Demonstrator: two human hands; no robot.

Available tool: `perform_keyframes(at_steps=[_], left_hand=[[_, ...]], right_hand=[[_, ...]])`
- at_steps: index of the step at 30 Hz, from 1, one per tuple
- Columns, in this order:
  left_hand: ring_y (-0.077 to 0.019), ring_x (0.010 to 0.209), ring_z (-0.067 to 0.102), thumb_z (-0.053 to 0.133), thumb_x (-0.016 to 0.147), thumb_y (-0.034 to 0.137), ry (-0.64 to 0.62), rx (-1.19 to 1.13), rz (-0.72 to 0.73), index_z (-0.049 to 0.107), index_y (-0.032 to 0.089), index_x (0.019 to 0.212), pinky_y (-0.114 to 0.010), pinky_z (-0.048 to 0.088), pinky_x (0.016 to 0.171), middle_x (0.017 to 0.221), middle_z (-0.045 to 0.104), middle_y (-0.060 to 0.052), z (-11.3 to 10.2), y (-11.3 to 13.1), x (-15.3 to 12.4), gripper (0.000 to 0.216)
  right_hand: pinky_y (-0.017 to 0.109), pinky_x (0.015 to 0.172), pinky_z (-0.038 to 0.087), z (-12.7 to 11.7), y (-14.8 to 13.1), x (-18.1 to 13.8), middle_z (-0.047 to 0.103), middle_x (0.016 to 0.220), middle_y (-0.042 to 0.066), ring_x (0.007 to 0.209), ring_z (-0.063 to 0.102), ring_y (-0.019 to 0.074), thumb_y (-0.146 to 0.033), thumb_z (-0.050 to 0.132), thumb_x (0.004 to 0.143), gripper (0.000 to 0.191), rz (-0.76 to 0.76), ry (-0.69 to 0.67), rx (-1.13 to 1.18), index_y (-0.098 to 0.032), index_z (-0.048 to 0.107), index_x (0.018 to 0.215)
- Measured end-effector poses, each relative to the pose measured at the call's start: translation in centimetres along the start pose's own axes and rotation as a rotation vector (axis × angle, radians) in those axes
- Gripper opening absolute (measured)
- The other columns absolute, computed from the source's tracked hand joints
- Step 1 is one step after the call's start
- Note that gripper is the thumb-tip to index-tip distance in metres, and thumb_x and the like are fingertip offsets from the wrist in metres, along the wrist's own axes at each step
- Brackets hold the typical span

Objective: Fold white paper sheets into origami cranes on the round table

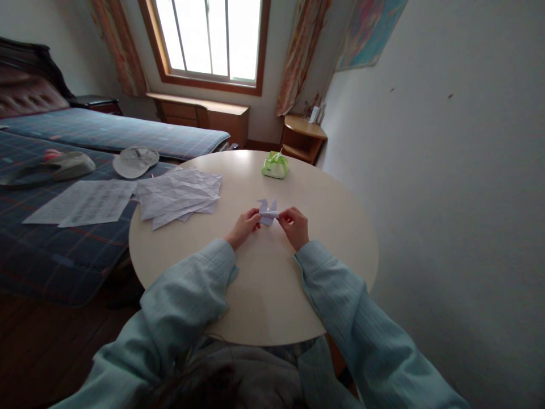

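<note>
A small white origami figure, folded with pointed tips that stand up, is held between my two hands over the round table. The fingers of my left hand are closed on its left side. My right hand pinches its right edge between thumb and fingers. Parts of the folded paper are covered by the fingertips. Beyond the hands, near the far edge of the table, sits a green and white soft pack of tissues.
Creased white sheets lie in a pile at the table's left edge. Printed pages, a pale cap and a bag rest on the bed. A wall runs close along the right.
</note>
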State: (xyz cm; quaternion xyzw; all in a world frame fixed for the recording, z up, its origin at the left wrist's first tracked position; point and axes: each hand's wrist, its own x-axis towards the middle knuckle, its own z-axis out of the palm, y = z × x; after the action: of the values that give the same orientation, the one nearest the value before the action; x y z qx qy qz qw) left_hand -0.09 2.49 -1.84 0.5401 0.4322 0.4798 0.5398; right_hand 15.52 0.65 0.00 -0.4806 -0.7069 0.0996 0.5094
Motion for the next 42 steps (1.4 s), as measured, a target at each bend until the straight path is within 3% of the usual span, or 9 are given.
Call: perform_keyframes(at_steps=[6,14,18,23,29,36,42], left_hand=[[-0.0055,0.043,0.046,0.047,0.069,0.018,0.007,-0.014,0.008,0.057,0.013,0.085,-0.016,0.033,0.041,0.053,0.051,0.004,0.0,0.3,-0.2,0.019],[-0.0085,0.059,0.055,0.052,0.067,0.024,0.037,-0.036,0.056,0.057,0.015,0.091,-0.017,0.036,0.048,0.074,0.061,-0.001,0.1,0.5,-0.4,0.027],[-0.0122,0.070,0.057,0.058,0.064,0.029,-0.033,-0.007,0.084,0.061,0.014,0.090,-0.021,0.040,0.060,0.079,0.065,-0.003,0.4,0.8,-0.7,0.031],[-0.0146,0.080,0.057,0.057,0.064,0.029,-0.074,-0.049,0.074,0.064,0.015,0.088,-0.024,0.041,0.072,0.086,0.066,-0.003,0.3,0.9,-0.8,0.029],[-0.0129,0.071,0.056,0.061,0.063,0.041,-0.024,-0.066,0.097,0.064,0.013,0.084,-0.024,0.041,0.066,0.079,0.066,-0.003,0.3,0.4,-0.4,0.034],[-0.0118,0.061,0.056,0.066,0.058,0.036,0.014,-0.049,0.097,0.062,0.013,0.074,-0.021,0.040,0.055,0.068,0.065,-0.003,0.3,0.3,-0.7,0.028],[-0.0109,0.061,0.057,0.064,0.060,0.027,0.091,-0.040,0.077,0.061,0.013,0.071,-0.021,0.042,0.057,0.065,0.064,-0.001,0.0,-0.4,-0.3,0.018]], right_hand=[[0.023,0.053,0.039,0.0,-0.2,-0.1,0.050,0.059,-0.002,0.053,0.046,0.0095,-0.024,0.054,0.069,0.007,0.093,0.021,0.010,-0.017,0.056,0.068],[0.025,0.056,0.044,-0.1,-0.3,0.2,0.056,0.068,0.000,0.056,0.053,0.0107,-0.036,0.050,0.073,0.025,0.295,0.013,0.219,-0.016,0.054,0.087],[0.026,0.060,0.045,0.0,-0.3,0.2,0.061,0.072,0.003,0.061,0.056,0.0123,-0.041,0.048,0.074,0.027,0.276,-0.051,0.246,-0.017,0.057,0.081],[0.027,0.061,0.045,0.0,0.2,0.2,0.062,0.072,0.004,0.067,0.056,0.0146,-0.036,0.052,0.071,0.020,0.245,-0.050,0.116,-0.016,0.058,0.072],[0.026,0.060,0.045,0.1,0.4,0.1,0.062,0.071,0.004,0.066,0.055,0.0139,-0.033,0.052,0.071,0.018,0.207,-0.059,0.069,-0.017,0.060,0.071],[0.026,0.060,0.045,0.1,0.3,0.1,0.063,0.074,0.004,0.067,0.056,0.0134,-0.033,0.054,0.071,0.017,0.181,-0.101,0.075,-0.017,0.062,0.071],[0.026,0.061,0.044,0.2,0.8,0.1,0.062,0.069,0.001,0.065,0.055,0.0134,-0.031,0.054,0.071,0.014,0.195,-0.120,0.022,-0.018,0.059,0.067]])
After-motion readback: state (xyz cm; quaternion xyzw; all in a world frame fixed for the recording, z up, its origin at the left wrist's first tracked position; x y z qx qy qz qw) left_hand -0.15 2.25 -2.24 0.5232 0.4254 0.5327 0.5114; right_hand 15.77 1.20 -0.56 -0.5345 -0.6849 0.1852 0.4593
